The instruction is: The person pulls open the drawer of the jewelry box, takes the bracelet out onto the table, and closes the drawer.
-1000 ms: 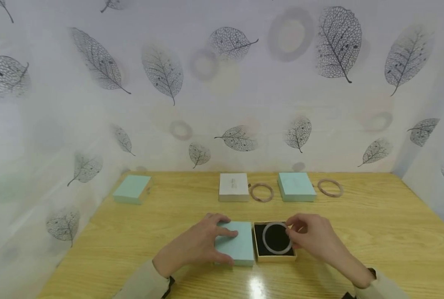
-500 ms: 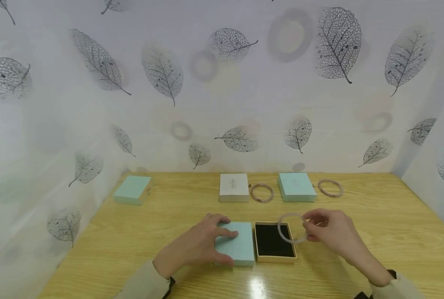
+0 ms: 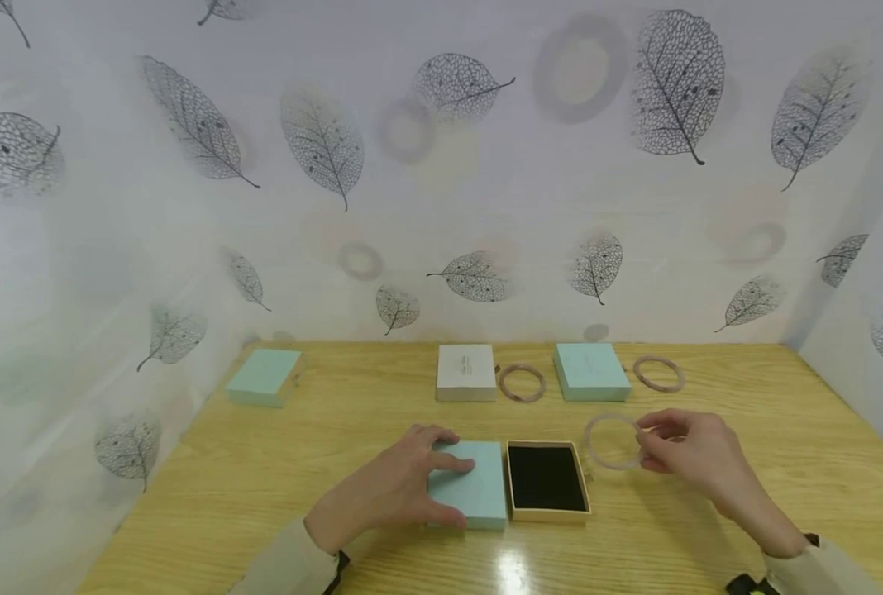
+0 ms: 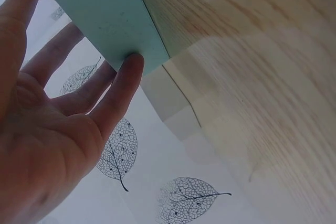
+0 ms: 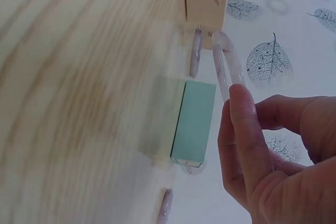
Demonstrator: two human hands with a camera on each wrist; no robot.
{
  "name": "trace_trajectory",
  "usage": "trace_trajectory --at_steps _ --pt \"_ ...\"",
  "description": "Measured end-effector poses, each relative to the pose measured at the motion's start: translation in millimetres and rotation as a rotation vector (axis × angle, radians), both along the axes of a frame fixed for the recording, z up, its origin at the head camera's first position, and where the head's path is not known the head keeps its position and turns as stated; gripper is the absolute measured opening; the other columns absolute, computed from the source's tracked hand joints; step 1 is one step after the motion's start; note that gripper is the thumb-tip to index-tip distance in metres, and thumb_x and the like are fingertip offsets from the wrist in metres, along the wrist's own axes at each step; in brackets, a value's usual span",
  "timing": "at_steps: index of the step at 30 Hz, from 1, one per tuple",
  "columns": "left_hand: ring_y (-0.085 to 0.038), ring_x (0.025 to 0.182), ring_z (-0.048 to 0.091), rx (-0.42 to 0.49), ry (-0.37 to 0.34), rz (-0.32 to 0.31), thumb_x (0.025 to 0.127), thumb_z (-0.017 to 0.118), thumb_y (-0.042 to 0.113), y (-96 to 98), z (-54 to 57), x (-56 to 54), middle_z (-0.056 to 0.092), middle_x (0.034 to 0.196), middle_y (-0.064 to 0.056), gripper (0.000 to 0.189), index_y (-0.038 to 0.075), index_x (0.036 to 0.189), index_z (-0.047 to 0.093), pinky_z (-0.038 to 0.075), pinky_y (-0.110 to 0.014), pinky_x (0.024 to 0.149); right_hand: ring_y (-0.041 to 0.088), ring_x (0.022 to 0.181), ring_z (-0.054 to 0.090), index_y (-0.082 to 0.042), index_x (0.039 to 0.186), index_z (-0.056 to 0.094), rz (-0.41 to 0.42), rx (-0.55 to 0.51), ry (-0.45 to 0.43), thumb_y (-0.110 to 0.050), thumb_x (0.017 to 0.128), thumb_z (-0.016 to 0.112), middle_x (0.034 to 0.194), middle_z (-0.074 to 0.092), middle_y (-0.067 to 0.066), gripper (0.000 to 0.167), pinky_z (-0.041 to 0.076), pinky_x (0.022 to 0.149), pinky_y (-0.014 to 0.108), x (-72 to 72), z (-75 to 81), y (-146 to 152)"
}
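Between thumb and fingertips, my right hand (image 3: 698,454) pinches a pale translucent bangle (image 3: 611,442) above the table, to the right of an open tray. That tray (image 3: 547,518) is a shallow yellowish box with a black pad inside and a small tab on its right side. Directly left of it lies a mint-green box sleeve (image 3: 479,487). My left hand (image 3: 397,483) grips the sleeve across its width, thumb at the near edge and fingers over the top and far side. In the right wrist view the bangle (image 5: 221,66) appears nearly edge-on, held at its lower end.
Along the table's far side stand a white box (image 3: 466,372), a second mint-green box (image 3: 592,372) and, at far left, another mint-green box (image 3: 265,376). Two pinkish bangles lie there: one bangle (image 3: 522,401) beside the white box, another bangle (image 3: 659,388) farther right. A leaf-patterned curtain (image 3: 479,190) rises behind.
My right hand has lifted the pale bangle out of the tray and carried it to the right, leaving the black pad bare. My left hand has stayed on the sleeve.
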State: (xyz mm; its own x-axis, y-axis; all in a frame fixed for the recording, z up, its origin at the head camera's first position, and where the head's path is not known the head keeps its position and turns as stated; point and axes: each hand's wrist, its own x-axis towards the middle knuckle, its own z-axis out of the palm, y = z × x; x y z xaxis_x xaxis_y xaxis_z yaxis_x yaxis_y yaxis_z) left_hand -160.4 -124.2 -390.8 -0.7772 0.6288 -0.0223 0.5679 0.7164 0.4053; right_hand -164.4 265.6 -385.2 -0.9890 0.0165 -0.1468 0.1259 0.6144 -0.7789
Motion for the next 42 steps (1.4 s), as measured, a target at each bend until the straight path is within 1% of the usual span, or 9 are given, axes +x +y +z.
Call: trace_trajectory --at_steps 8,17,20,24,27,30,35,42 --pt "-0.025 0.132 0.051 0.01 0.008 -0.004 0.078 0.082 0.058 0.0 -2.0 -0.1 0.056 0.147 -0.006 0.063 0.027 0.132 0.071 0.051 -0.043 0.109 0.012 0.073 0.076 0.007 0.125 0.066 -0.006 0.027 -0.033 -0.019 0.098 0.065 0.105 0.076 0.017 0.037 0.063 0.065 0.03 -4.3 -6.0 4.5" --pt "-0.026 0.133 0.051 0.012 0.004 -0.003 0.078 0.083 0.057 0.2 -2.2 1.3 0.056 0.147 -0.007 0.063 0.026 0.132 0.071 0.051 -0.043 0.109 0.014 0.073 0.076 0.006 0.121 0.068 0.018 0.055 -0.041 -0.018 0.098 0.065 0.099 0.078 0.015 0.033 0.061 0.063 0.029 -7.7 -13.4 8.4" --pt "-0.026 0.134 0.051 0.008 0.005 -0.003 0.078 0.083 0.056 0.3 -2.4 2.1 0.056 0.147 -0.007 0.062 0.026 0.132 0.071 0.05 -0.043 0.11 0.013 0.071 0.075 0.005 0.119 0.069 0.035 0.104 -0.02 -0.019 0.099 0.065 0.096 0.078 0.012 0.032 0.059 0.063 0.028 -9.0 -14.9 9.2" --pt "-0.026 0.134 0.051 0.006 0.009 -0.004 0.078 0.083 0.056 0.4 -2.9 2.8 0.056 0.147 -0.007 0.063 0.026 0.132 0.071 0.05 -0.043 0.11 0.012 0.071 0.072 0.003 0.117 0.071 0.073 0.197 0.023 -0.023 0.099 0.065 0.095 0.078 0.01 0.032 0.056 0.063 0.026 -11.3 -16.4 9.8" --pt "-0.026 0.133 0.051 0.005 0.011 -0.005 0.078 0.083 0.056 0.6 -3.0 3.5 0.056 0.147 -0.007 0.063 0.026 0.132 0.071 0.051 -0.043 0.109 0.011 0.074 0.07 0.002 0.115 0.071 0.102 0.229 0.015 -0.023 0.098 0.066 0.096 0.078 0.01 0.031 0.055 0.063 0.026 -12.5 -18.2 9.8" --pt "-0.026 0.133 0.051 0.003 0.012 -0.006 0.078 0.083 0.056 0.5 -3.2 4.0 0.056 0.146 -0.007 0.063 0.025 0.132 0.071 0.051 -0.042 0.109 0.011 0.077 0.069 0.001 0.113 0.072 0.124 0.25 0.008 -0.022 0.097 0.067 0.096 0.078 0.008 0.029 0.055 0.063 0.025 -13.0 -19.3 8.8" --pt "-0.026 0.134 0.051 -0.007 0.02 -0.01 0.079 0.082 0.057 0.5 -2.9 4.6 0.055 0.147 -0.007 0.063 0.026 0.132 0.071 0.05 -0.042 0.11 0.012 0.075 0.067 0.001 0.11 0.074 0.137 0.279 0.049 -0.019 0.094 0.069 0.092 0.078 0.006 0.025 0.053 0.062 0.024 -14.0 -19.2 6.4" --pt "-0.026 0.133 0.05 0.005 0.004 -0.01 0.08 0.081 0.058 -0.3 -2.4 4.5 0.055 0.147 -0.007 0.063 0.026 0.133 0.07 0.051 -0.042 0.109 0.011 0.071 0.067 0.001 0.107 0.074 0.145 0.271 0.054 -0.016 0.092 0.069 0.089 0.078 0.006 0.023 0.051 0.059 0.023 -14.4 -18.9 3.7"
